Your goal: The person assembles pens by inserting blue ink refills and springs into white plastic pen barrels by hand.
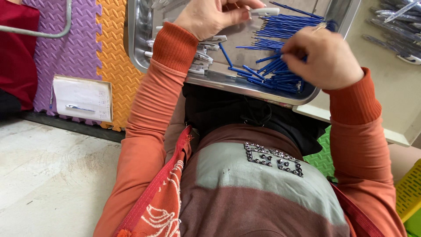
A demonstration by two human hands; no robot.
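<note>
A white pen barrel (264, 12) is pinched in the left hand (209, 16) above a metal tray (139, 39), while the right hand (324, 59), fingers curled, picks at the blue refills (280, 72) heaped in the tray beside more white barrels (202, 57).

Purple (70, 57) and orange foam mats (115, 52) — pale concrete floor (52, 175).
</note>
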